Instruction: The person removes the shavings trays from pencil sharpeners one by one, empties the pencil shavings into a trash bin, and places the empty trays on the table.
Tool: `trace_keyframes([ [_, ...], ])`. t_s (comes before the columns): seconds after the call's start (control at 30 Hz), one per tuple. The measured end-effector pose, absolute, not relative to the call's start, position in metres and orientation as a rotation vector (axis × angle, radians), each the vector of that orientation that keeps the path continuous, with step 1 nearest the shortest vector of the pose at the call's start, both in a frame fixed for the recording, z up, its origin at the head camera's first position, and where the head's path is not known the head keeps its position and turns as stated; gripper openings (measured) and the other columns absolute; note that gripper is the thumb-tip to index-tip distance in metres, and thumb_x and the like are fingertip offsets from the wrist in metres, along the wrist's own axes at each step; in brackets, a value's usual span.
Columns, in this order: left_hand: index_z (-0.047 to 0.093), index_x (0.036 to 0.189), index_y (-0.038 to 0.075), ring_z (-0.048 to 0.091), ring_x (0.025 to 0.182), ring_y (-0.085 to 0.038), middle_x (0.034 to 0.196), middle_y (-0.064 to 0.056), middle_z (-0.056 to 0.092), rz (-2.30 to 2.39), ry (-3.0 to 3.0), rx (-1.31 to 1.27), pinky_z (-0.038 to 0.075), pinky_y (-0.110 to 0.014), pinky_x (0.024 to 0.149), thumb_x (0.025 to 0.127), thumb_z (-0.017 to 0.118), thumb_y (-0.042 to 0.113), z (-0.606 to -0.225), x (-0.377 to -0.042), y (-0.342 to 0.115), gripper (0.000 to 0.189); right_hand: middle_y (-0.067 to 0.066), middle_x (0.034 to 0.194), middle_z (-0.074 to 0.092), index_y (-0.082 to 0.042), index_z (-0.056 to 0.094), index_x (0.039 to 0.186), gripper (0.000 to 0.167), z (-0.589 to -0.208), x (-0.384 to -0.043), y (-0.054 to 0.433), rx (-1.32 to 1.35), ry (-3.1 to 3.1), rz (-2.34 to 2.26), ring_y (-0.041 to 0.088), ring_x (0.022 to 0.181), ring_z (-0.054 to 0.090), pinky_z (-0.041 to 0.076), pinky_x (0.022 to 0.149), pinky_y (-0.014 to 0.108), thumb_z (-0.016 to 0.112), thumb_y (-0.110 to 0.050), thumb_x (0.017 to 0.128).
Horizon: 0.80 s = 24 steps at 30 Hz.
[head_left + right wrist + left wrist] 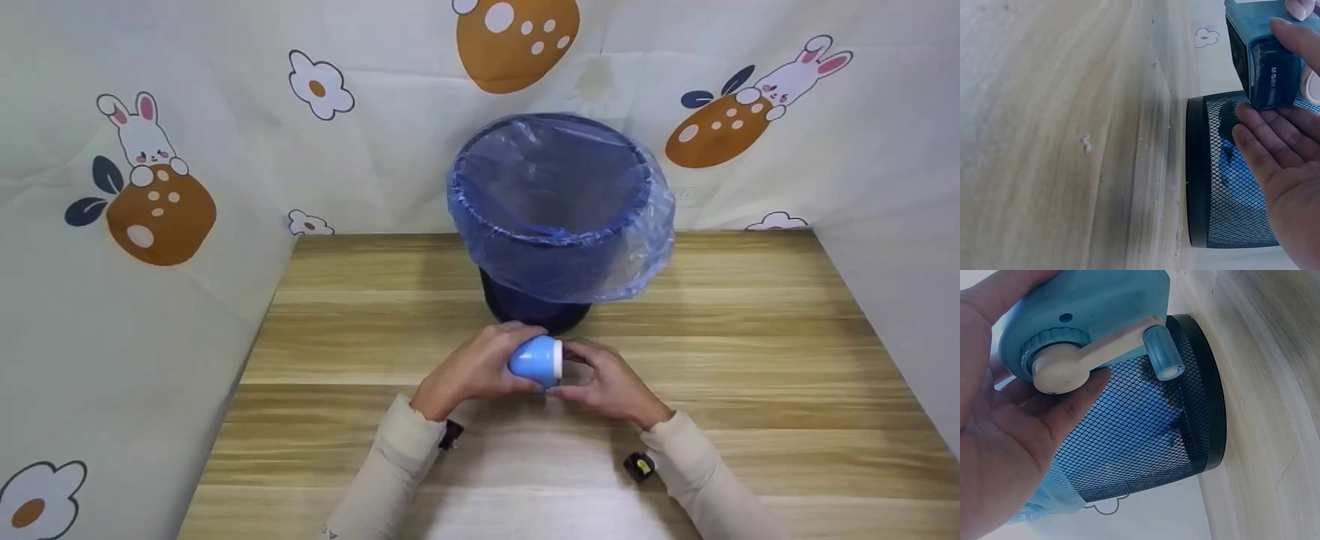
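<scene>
A blue hand-crank pencil sharpener (534, 361) with a white rim is held up in front of the bin. My left hand (480, 366) grips it from the left, thumb and fingers around the body. In the left wrist view, its cream crank arm (1112, 346) with a blue knob (1163, 352) sticks out past the fingers. My right hand (609, 381) pinches the sharpener's other side. The right wrist view shows the thumb on its top and fingertips under the dark see-through shavings drawer (1276, 73). What the drawer holds is hidden.
A black mesh waste bin (1134, 422) stands just beyond the hands, with a blue plastic bag (637, 255) folded over its rim. The wood-grain table (345, 337) meets printed cloth walls (247, 90) behind and at the sides. A small pale scrap (1086, 143) lies on the table.
</scene>
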<state>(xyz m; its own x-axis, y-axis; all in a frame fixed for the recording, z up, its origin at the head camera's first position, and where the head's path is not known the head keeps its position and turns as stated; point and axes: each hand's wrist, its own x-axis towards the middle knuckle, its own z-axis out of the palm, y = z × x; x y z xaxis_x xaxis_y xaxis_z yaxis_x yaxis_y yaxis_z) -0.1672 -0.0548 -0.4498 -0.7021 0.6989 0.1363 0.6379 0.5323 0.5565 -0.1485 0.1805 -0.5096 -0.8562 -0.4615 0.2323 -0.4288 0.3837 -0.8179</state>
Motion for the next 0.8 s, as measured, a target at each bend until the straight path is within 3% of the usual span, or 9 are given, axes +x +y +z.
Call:
trace_keyframes([
  [0.57, 0.059, 0.134, 0.007, 0.063, 0.102, -0.018, 0.120, -0.008, 0.065, 0.870, 2.678, 1.193, 0.055, -0.032, 0.088, 0.076, 0.086, 0.031, -0.450, -0.167, -0.057, 0.068, 0.006, 0.120, 0.068, -0.006, 0.065, 0.124, 0.054, -0.511, -0.151, 0.182, -0.834, 2.508, -1.558, 0.025, 0.112, 0.065, 0.053, 0.099, 0.042, 0.087, -0.017, 0.075],
  [0.8, 0.058, 0.134, 0.007, 0.062, 0.102, -0.018, 0.120, -0.008, 0.065, 0.864, 2.676, 1.202, 0.054, -0.032, 0.089, 0.077, 0.086, 0.031, -0.451, -0.166, -0.058, 0.068, 0.017, 0.119, 0.067, 0.004, 0.063, 0.122, 0.054, -0.497, -0.144, 0.176, -0.822, 2.516, -1.546, 0.032, 0.111, 0.064, 0.051, 0.099, 0.049, 0.085, -0.004, 0.074],
])
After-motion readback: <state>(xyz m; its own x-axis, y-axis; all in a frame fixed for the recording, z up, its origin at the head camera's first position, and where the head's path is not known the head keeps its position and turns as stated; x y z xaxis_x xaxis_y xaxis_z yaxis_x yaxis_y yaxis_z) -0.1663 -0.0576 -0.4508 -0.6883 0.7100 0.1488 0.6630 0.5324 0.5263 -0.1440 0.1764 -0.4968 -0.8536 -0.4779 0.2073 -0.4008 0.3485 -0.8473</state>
